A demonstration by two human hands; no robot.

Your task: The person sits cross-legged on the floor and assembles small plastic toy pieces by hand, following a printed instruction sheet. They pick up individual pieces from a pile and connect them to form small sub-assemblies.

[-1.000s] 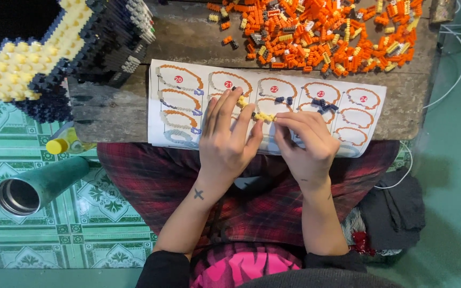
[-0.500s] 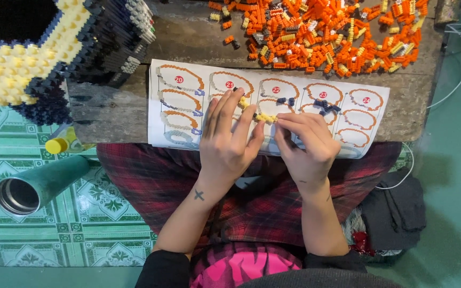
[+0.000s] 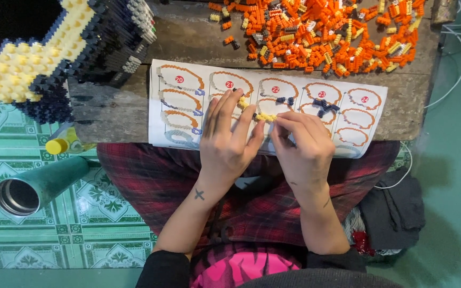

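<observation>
From here I see both hands resting on the instruction sheet [image 3: 348, 85], which I take as my landmark. The left hand [image 3: 228, 141] and the right hand [image 3: 302, 144] meet at the sheet's middle, fingertips together on a small yellow brick piece [image 3: 265, 117]. The right thumb and forefinger appear pinched on it, though the fingers cover most of the piece and I cannot tell its full shape. The left hand's fingers lie spread and flat, steadying the piece from its side.

Hidden or cut off: the lower centre of the sheet lies under both palms. The large yellow and dark blue brick model [image 3: 33, 64], left of the sheet, runs out of frame at the top and left edges. The pile of orange bricks [image 3: 326, 32], beyond the sheet on the wooden table [image 3: 113, 114], is clipped at the top. A few dark blue bricks [image 3: 324, 105] sit on the sheet just right of the hands. Below and left of the sheet, on the tiled floor, lie a green flask [image 3: 33, 186] and a yellow-capped bottle [image 3: 62, 144], partly under the table edge.

Against the earlier frames: hands stay at the same spot on the sheet, still closed on the yellow piece; nothing else has shifted.
</observation>
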